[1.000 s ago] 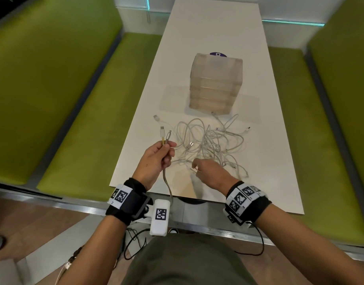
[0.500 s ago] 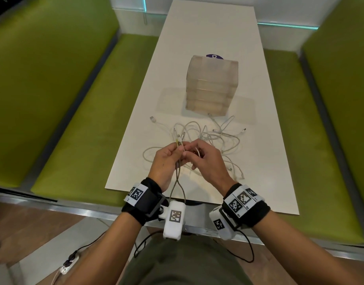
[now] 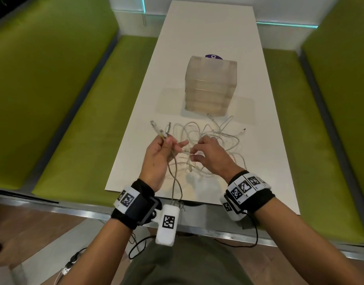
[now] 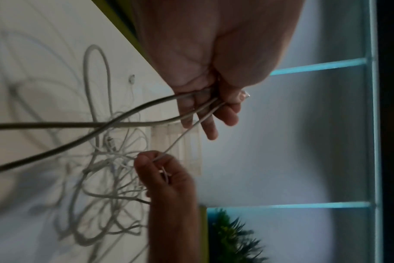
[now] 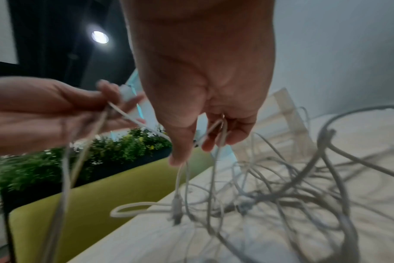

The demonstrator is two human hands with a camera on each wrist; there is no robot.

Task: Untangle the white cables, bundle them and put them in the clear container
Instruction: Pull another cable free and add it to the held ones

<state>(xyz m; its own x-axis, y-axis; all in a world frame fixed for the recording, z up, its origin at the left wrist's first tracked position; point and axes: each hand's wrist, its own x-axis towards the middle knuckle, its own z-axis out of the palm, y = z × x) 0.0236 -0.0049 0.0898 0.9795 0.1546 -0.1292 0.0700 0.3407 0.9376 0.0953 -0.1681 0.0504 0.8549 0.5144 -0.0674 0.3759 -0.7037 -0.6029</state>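
Note:
A tangle of white cables (image 3: 210, 140) lies on the white table (image 3: 214, 33), in front of the clear container (image 3: 211, 85). My left hand (image 3: 162, 149) is raised over the table's near left part and grips several cable ends, their plugs (image 3: 161, 130) sticking up past the fingers; the strands hang down off the near edge. My right hand (image 3: 207, 153) pinches one thin cable (image 4: 180, 140) that runs across from the left hand (image 4: 212, 99). In the right wrist view the right hand (image 5: 209, 135) holds looped strands above the tangle (image 5: 281, 192).
Green bench seats (image 3: 78, 120) run along both sides of the table. A purple round label (image 3: 213, 56) shows behind the container. The table's far half is bare. Green plants (image 5: 79, 160) stand beyond the left bench.
The hands, pressed together half a second ago, have drawn apart, with a thin strand stretched between them. One second ago the right hand was down on the tangle.

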